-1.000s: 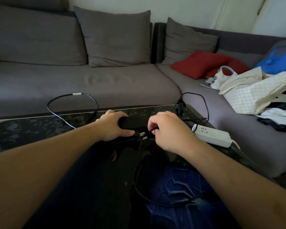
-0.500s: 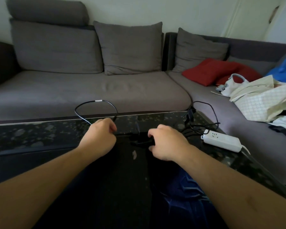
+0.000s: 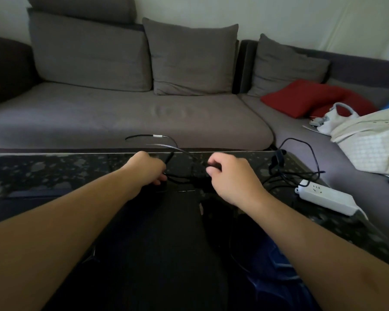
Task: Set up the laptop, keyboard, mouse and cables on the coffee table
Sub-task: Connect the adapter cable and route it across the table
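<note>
Near the coffee table's far edge, both hands have moved apart since a moment ago. The left hand and right hand each grip the black cable, curled fingers closed, its loop now overhanging that edge.

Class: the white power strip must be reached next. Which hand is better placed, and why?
The right hand: the white power strip lies on the coffee table to its right, while the left hand sits farther away, across the black cable.
</note>
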`<state>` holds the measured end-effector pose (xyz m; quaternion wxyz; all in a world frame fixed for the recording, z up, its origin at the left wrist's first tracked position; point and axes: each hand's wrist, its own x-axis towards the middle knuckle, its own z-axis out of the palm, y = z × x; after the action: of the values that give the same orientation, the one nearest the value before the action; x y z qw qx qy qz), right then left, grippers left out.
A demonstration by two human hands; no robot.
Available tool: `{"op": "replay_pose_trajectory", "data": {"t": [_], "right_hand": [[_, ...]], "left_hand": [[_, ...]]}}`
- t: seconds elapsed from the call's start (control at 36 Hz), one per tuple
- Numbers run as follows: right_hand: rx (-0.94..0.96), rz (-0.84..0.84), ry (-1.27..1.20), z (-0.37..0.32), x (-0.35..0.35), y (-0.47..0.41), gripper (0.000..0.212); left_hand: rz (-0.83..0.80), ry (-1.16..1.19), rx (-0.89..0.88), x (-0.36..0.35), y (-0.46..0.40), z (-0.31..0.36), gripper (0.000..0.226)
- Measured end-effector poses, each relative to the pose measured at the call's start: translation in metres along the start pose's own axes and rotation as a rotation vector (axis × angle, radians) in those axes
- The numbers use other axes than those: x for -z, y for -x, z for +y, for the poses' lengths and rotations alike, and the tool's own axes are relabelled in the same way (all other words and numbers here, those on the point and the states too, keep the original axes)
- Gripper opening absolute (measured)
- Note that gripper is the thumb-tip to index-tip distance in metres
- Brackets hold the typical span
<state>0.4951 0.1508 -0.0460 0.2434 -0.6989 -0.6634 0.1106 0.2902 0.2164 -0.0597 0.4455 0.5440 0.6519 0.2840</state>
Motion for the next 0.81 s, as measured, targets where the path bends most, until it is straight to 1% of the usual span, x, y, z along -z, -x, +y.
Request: {"op": "replay_pose_trajectory", "data": {"t": [0.06,0.14,0.19,0.25,0.31,0.39,0.44,0.53,0.58,0.64,0.69,0.75,0.81], "right_hand": [[0.054,-0.018,-0.133,-0.013,-0.002,-0.005,0.006],[0.129,-0.073,-0.218,-0.03,-0.007,-0.006,0.01],[0.121,-0.091,-0.242,-0.038,-0.008,-0.005,0.01],[0.084,-0.087,-0.3,-0.038,-0.01,-0.003,0.01],[0.054,-0.049,-0.354,-0.032,-0.006,-0.001,0.01],[-0.007,0.018,-0.432,-0.017,0.011,0.006,0.01],[-0.06,0.039,-0.55,-0.005,0.028,0.013,0.006],[-0.131,0.118,-0.694,0.014,0.053,0.027,0.007],[-0.212,0.146,-0.877,0.03,0.069,0.037,0.008],[-0.319,0.14,-1.221,0.041,0.086,0.046,0.013],[-0.394,0.173,-1.539,0.047,0.103,0.055,0.014],[-0.407,0.261,-1.726,0.052,0.119,0.061,0.009],[-0.382,0.335,-1.82,0.058,0.134,0.067,0.011]], "left_hand": [[-0.011,0.106,-0.015,-0.006,0.003,0.002,0.017],[-0.025,0.266,-0.117,-0.009,0.013,0.006,0.019],[-0.064,0.336,-0.223,-0.009,0.024,0.011,0.03],[-0.145,0.447,-0.274,-0.01,0.036,0.019,0.04],[-0.23,0.564,-0.269,-0.01,0.048,0.028,0.04],[-0.293,0.725,-0.22,-0.009,0.062,0.039,0.033],[-0.296,0.869,-0.174,-0.008,0.069,0.045,0.028],[-0.256,1.008,-0.127,-0.009,0.077,0.054,0.031],[-0.237,1.033,-0.132,-0.014,0.086,0.063,0.029],[-0.235,1.006,-0.152,-0.024,0.099,0.074,0.026],[-0.257,0.951,-0.172,-0.04,0.118,0.089,0.025],[-0.288,0.904,-0.185,-0.059,0.139,0.104,0.025],[-0.314,0.851,-0.181,-0.081,0.156,0.116,0.023]]}}
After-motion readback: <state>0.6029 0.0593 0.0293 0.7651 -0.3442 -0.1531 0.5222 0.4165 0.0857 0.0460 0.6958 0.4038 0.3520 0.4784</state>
